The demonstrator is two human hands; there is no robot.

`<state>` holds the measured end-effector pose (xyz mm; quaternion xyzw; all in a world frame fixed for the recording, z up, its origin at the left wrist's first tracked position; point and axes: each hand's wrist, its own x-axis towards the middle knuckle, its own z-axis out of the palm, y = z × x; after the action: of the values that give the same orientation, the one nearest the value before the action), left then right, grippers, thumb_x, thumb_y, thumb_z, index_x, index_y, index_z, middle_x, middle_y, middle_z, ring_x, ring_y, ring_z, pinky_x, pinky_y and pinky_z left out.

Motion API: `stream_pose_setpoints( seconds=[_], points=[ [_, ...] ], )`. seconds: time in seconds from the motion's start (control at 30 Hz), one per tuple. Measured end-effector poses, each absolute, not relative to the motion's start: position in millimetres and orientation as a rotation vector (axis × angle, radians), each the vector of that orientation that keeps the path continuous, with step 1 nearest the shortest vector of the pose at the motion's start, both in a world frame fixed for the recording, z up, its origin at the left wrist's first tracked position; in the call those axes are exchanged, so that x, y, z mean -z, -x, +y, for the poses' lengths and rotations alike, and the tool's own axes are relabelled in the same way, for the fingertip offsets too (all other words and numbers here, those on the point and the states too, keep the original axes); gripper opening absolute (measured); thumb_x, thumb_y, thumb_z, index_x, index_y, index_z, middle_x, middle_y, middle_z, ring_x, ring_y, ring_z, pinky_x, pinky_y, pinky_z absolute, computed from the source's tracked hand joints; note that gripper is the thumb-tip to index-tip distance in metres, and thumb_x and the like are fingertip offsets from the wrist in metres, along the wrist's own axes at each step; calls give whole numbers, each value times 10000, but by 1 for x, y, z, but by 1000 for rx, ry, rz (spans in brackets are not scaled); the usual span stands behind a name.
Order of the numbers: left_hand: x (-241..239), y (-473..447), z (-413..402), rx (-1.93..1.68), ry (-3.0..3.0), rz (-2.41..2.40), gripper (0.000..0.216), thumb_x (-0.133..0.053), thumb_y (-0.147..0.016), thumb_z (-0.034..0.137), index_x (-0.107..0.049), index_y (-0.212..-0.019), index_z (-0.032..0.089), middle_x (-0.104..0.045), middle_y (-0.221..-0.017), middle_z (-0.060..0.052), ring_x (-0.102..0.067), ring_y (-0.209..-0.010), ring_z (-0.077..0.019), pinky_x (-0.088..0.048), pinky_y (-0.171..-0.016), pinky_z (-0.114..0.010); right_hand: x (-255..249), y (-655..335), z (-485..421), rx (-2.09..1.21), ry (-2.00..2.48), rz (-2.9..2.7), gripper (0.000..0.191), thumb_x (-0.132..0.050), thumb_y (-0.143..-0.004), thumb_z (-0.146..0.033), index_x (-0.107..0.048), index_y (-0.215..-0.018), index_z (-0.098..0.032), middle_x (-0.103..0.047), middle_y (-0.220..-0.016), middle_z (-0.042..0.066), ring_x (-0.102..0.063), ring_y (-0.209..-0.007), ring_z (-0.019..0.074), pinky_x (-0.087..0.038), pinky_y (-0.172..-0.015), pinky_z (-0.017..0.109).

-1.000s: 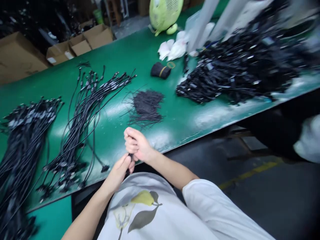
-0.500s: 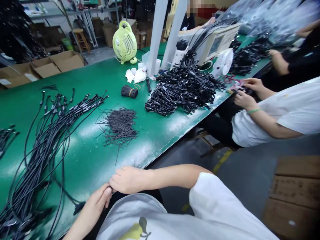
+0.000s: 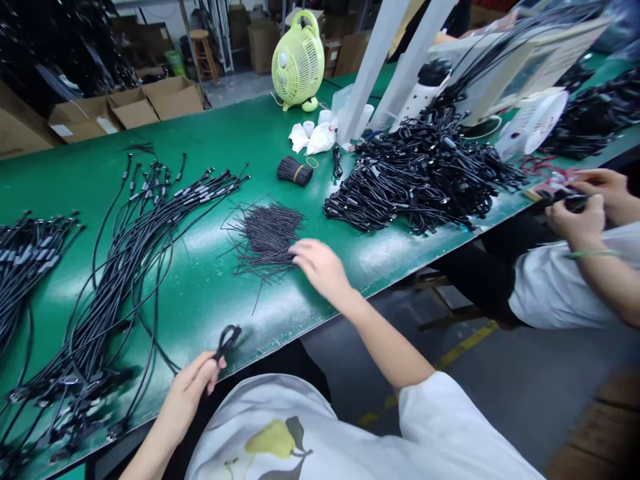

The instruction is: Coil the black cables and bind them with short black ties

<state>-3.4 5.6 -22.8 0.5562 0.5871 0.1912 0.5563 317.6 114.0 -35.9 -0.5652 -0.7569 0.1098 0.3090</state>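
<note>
My left hand (image 3: 193, 381) is closed on a folded black cable (image 3: 227, 340), whose loop sticks up above the fingers at the table's front edge. My right hand (image 3: 323, 267) reaches over the table with fingers stretched out, the tips at the right side of a loose pile of thin black ties (image 3: 270, 233). Whether a tie is between those fingertips is too small to see. Left of the pile lies a long bunch of black cables (image 3: 130, 267) with grey sleeves near their ends. Behind the pile rests a banded bundle of ties (image 3: 295, 171).
A heap of coiled black cables (image 3: 410, 180) covers the table to the right. Behind it stand white posts (image 3: 373, 67), a green fan (image 3: 299, 63) and a small white fan (image 3: 533, 123). More cables (image 3: 30, 257) lie far left. A co-worker's hands (image 3: 583, 217) work at right.
My right hand has left my left hand and moved forward to the pile of ties. The folded cable in my left hand now shows. The view has shifted, so the table things appear further right.
</note>
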Motion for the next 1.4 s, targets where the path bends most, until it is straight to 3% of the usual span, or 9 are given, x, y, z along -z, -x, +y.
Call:
stream_pose_setpoints(
  seconds=[0.1,0.23,0.53,0.63,0.8,1.0,1.17,1.27,1.4],
  points=[
    [27,3,5,-552,-1236,1319,411,-447,-903,535,-615,-911,159,-461,-577,32,-443,-583,-151,-369,-639,-272,60,-349,149,-5,1831,-1843,216,-501,-928,-197,-713,-945,-158,-615,-1207,120,-569,-1025,220,-449,-909,359],
    [27,-10,3,-498,-1278,1228,408,-457,-900,530,-631,-918,161,-487,-605,23,-466,-613,-156,-370,-665,-278,79,-349,166,61,1842,-1964,195,-494,-897,-147,-681,-841,-141,-634,-1108,119,-565,-928,211,-438,-838,334],
    [23,-5,-6,-623,-1157,1257,425,-467,-886,550,-615,-896,152,-450,-586,33,-437,-583,-146,-361,-629,-276,59,-330,157,238,1897,-1883,257,-364,-961,-201,-609,-983,-128,-610,-969,121,-544,-815,203,-408,-741,308],
    [25,-2,-7,-675,-1110,1245,426,-480,-885,552,-605,-909,146,-454,-605,30,-435,-583,-139,-355,-619,-273,63,-328,161,181,1899,-1884,263,-428,-958,-269,-628,-1071,-140,-604,-1093,149,-555,-908,235,-432,-783,345],
    [26,-1,-11,-757,-1000,1204,429,-524,-870,556,-597,-912,136,-450,-629,29,-423,-572,-121,-339,-594,-266,72,-325,166,25,1860,-1946,212,-489,-925,-217,-692,-923,-156,-622,-1115,123,-572,-958,217,-458,-866,345],
    [19,1,-18,-838,-873,1164,427,-600,-833,547,-609,-887,123,-435,-625,33,-396,-551,-93,-318,-555,-252,40,-332,146,121,2027,-1693,293,-407,-961,-255,-676,-945,-140,-591,-975,130,-571,-805,196,-446,-753,311],
    [7,-25,-7,-915,-644,1020,459,-672,-792,507,-590,-1001,107,-382,-638,56,-336,-506,-57,-255,-486,-223,16,-264,95,-416,1504,-1732,326,-352,-975,-273,-663,-973,-175,-624,-958,76,-601,-908,173,-454,-843,284],
    [6,-39,4,-994,-644,918,620,-657,-818,483,-455,-1300,149,-384,-644,68,-345,-502,-61,-248,-487,-213,15,-207,58,-899,1258,-1826,292,-384,-973,-298,-645,-936,-173,-633,-774,18,-602,-728,133,-453,-702,232],
    [11,-33,10,-1104,-793,1018,543,-597,-856,489,-533,-1236,105,-404,-649,49,-374,-536,-80,-303,-514,-227,18,-173,32,-1082,1203,-1951,218,-409,-976,-272,-609,-985,-185,-593,-650,-31,-556,-587,104,-399,-609,209]
  ],
)
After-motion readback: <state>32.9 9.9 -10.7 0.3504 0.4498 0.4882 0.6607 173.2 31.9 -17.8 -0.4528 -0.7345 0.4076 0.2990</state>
